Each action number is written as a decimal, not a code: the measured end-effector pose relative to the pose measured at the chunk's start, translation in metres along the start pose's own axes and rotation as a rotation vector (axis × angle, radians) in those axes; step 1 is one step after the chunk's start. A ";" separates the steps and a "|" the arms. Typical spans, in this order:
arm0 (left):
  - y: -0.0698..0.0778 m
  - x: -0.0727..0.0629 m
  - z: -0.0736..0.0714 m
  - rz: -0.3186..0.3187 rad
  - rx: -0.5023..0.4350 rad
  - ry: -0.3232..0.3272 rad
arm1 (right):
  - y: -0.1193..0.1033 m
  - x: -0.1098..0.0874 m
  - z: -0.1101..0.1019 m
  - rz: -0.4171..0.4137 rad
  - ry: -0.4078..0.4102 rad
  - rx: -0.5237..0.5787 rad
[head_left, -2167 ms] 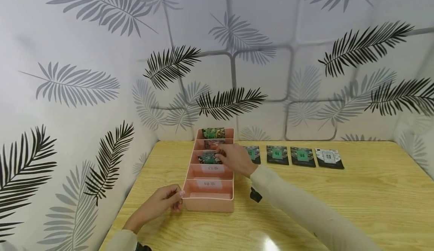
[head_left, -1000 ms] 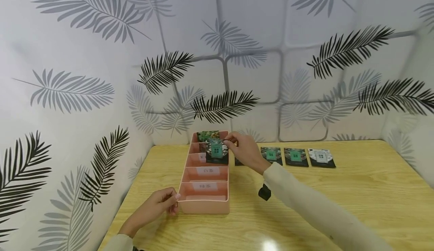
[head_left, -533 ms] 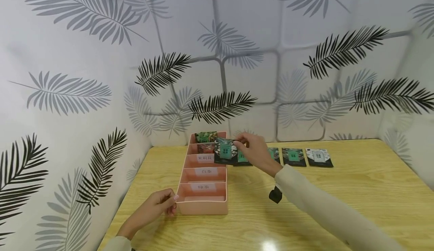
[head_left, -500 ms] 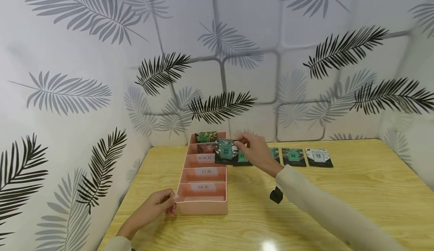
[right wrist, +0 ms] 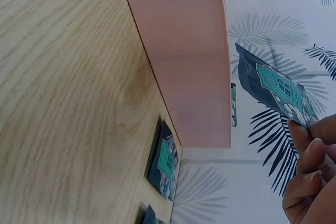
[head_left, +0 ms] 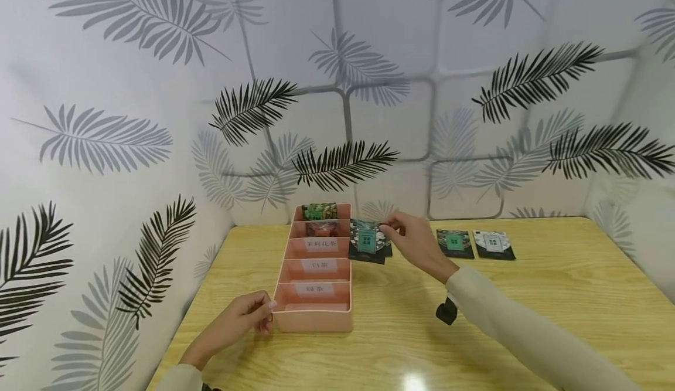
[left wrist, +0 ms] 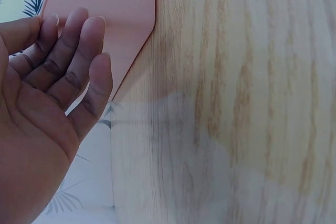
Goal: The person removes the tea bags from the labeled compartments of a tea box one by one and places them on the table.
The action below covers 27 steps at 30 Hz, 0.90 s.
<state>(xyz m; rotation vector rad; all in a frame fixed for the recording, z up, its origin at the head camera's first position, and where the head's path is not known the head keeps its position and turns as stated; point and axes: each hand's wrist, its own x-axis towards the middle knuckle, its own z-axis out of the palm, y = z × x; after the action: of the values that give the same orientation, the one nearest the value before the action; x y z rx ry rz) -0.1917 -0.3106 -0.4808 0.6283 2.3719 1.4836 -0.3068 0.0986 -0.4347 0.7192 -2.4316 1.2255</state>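
My left hand (head_left: pixel 239 323) holds the near left corner of a long pink divided box (head_left: pixel 314 322), thumb and index finger at its rim. In the left wrist view the other fingers of my left hand (left wrist: pixel 47 103) are loosely bent beside the pink wall (left wrist: pixel 121 3). My right hand (head_left: pixel 416 244) pinches a dark tea sachet (head_left: pixel 365 241) with a green label by its edge. The sachet (right wrist: pixel 278 85) is raised beside the box in the right wrist view. A green sachet (head_left: pixel 319 211) and a reddish sachet (head_left: pixel 321 228) sit in the two farthest compartments.
To the right of the box, sachets lie in a row on the wooden table: a green-labelled one (head_left: pixel 454 243) and a white-topped one (head_left: pixel 494 244). Another sachet (right wrist: pixel 165 163) lies near the box, partly covered in the head view. A patterned wall (head_left: pixel 390 191) stands behind the table.
My right hand has lifted the green-labelled sachet out of the box's middle compartment and carried it right, past the side wall. My left hand has stayed at the box corner.
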 end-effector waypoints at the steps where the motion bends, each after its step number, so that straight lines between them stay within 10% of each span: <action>1: 0.000 0.000 0.000 0.003 0.004 -0.001 | 0.001 -0.002 -0.001 0.005 -0.001 0.009; 27: 0.002 0.000 0.000 0.010 -0.010 -0.006 | 0.040 -0.034 0.011 0.111 -0.161 0.020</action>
<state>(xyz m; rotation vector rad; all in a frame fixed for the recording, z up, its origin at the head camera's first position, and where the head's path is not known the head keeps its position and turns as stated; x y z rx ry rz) -0.1914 -0.3092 -0.4790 0.6428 2.3590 1.4943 -0.3027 0.1197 -0.4838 0.7226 -2.6255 1.2798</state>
